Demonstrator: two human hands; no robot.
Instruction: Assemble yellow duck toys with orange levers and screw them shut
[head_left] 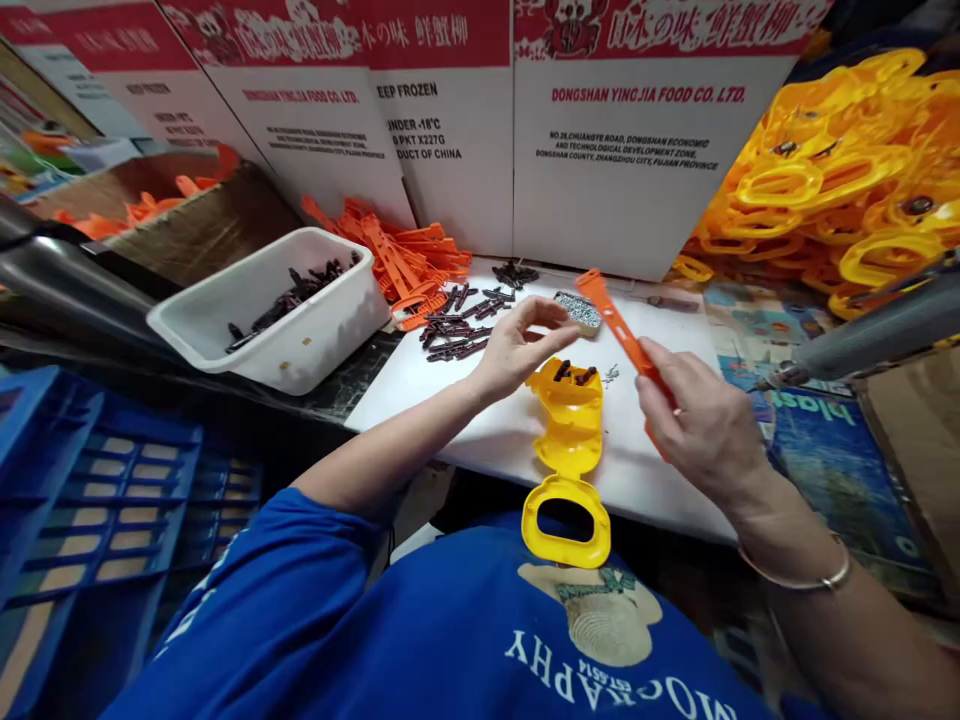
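My right hand (694, 415) is closed around a long orange plastic strip (616, 325) that points up and to the left. My left hand (517, 345) hovers over the white board (450, 400), its fingers curled loosely with the fingertips close together; whether they hold a small piece I cannot make out. Between the hands lies a yellow plastic handle part (570, 450) with small dark pieces in its top end. It hangs over the board's near edge. A few tiny screws (611, 375) lie beside it.
Dark small parts (457, 325) are scattered on the board near a heap of orange strips (409, 260). A white tub (285, 305) of dark parts stands left, blue crates (97, 480) lower left. Yellow handles (847, 170) pile up right. A tray of screws (579, 310) sits by the cardboard boxes (622, 130).
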